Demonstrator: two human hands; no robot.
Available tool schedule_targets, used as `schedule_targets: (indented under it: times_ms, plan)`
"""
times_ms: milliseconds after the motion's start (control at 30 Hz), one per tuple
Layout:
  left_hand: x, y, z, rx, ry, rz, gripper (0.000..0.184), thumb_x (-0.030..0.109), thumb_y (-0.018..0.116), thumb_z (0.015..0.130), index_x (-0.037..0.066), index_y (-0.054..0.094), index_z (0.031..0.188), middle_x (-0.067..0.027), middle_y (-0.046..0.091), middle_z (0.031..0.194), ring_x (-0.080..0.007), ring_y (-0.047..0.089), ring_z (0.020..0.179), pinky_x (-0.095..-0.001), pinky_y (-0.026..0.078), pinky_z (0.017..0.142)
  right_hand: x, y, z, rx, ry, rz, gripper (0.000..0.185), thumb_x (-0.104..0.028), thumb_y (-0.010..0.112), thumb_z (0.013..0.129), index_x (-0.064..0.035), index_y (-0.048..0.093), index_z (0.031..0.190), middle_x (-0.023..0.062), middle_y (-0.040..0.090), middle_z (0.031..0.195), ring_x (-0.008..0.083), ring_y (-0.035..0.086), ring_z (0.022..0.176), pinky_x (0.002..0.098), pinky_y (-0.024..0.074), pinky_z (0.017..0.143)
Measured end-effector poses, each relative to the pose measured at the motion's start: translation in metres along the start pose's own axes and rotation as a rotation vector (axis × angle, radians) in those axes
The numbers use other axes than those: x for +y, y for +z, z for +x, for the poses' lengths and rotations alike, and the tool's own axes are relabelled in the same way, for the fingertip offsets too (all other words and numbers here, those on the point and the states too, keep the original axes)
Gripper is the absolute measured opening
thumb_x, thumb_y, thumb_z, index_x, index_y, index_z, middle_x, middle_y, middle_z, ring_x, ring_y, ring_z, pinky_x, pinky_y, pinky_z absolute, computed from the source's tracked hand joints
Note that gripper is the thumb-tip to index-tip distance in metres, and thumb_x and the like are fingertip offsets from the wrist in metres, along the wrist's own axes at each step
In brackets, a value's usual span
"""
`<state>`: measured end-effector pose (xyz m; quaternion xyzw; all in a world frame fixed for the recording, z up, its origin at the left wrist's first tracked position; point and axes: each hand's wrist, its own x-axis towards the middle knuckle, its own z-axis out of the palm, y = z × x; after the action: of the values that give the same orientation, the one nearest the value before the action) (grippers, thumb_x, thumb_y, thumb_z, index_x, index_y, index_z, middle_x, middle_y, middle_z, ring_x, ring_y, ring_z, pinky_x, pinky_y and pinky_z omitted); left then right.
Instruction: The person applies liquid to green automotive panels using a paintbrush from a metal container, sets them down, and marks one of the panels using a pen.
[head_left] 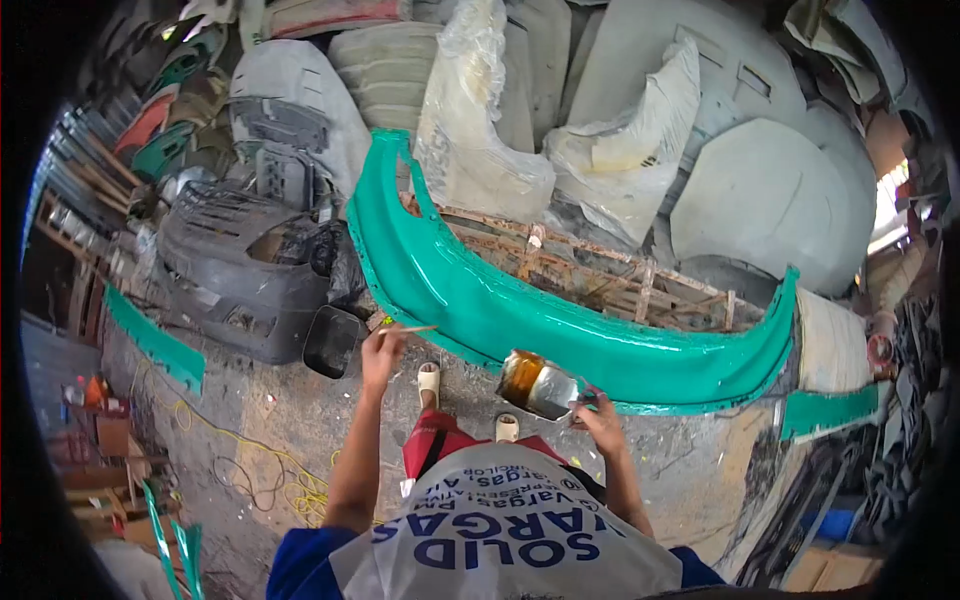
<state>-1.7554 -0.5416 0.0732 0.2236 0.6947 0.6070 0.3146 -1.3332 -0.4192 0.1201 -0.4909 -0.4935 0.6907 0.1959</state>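
Note:
My left hand (381, 357) is raised left of centre, its fingers closed around a thin pale stick (412, 330) that points to the right. Whether the stick ends in bristles is too small to tell. In my right hand (601, 422) is an open metal can (552, 391), gripped at its right edge. The can is tilted, with an amber-brown coating on part of its inside. Just beyond both hands lies a long glossy green car bumper (560, 312), curving from upper left to lower right. It rests against a rusty metal frame (535, 250).
A grey bumper (235, 270) and a black bin (334, 342) stand to the left. Plastic-wrapped panels (470, 130) lean behind the green bumper. A yellow cord (300, 485) lies across the floor. Smaller green strips (155, 340) are at the sides.

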Motion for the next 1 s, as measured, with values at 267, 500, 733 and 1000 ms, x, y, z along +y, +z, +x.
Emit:
schedule_targets:
  times_ms: [267, 500, 733, 1000]
  plan:
    - [-0.068, 0.033, 0.174, -0.463, -0.050, 0.150, 0.024, 0.017, 0.059, 0.094, -0.006, 0.063, 0.093, -0.0080, 0.066, 0.070, -0.0137, 0.063, 0.057, -0.0276, 0.052, 0.051, 0.017, 0.097, -0.045, 0.578, 0.031, 0.184, 0.074, -0.027, 0.066, 0.085, 0.0086, 0.032, 0.140, 0.0154, 0.059, 0.111, 0.0241, 0.064, 0.095, 0.0405, 0.0598, 0.072]
    - [-0.101, 0.036, 0.216, -0.585, 0.012, 0.338, 0.019, 0.015, 0.061, 0.091, -0.004, 0.063, 0.090, -0.0120, 0.068, 0.071, -0.0161, 0.067, 0.060, -0.0282, 0.054, 0.054, 0.007, 0.161, -0.061, 0.715, 0.098, 0.334, 0.072, -0.023, 0.066, 0.085, 0.0093, 0.033, 0.139, 0.0170, 0.058, 0.114, 0.0242, 0.064, 0.098, 0.0371, 0.0598, 0.074]
    - [-0.095, 0.044, 0.209, -0.628, 0.095, 0.219, 0.016, 0.013, 0.064, 0.086, -0.003, 0.062, 0.088, -0.0102, 0.065, 0.063, -0.0172, 0.067, 0.059, -0.0301, 0.053, 0.055, -0.004, 0.184, -0.060, 0.756, 0.102, 0.358, 0.075, -0.024, 0.065, 0.084, 0.0097, 0.030, 0.142, 0.0191, 0.058, 0.120, 0.0259, 0.063, 0.102, 0.0386, 0.0595, 0.074]
    - [-0.110, 0.015, 0.254, -0.465, 0.288, 0.537, 0.016, 0.014, 0.067, 0.084, -0.002, 0.063, 0.084, -0.0130, 0.067, 0.067, -0.0203, 0.066, 0.057, -0.0320, 0.053, 0.055, -0.011, 0.195, -0.055, 0.764, 0.110, 0.345, 0.078, -0.025, 0.063, 0.084, 0.0113, 0.026, 0.143, 0.0195, 0.057, 0.122, 0.0267, 0.062, 0.105, 0.0389, 0.0598, 0.076]
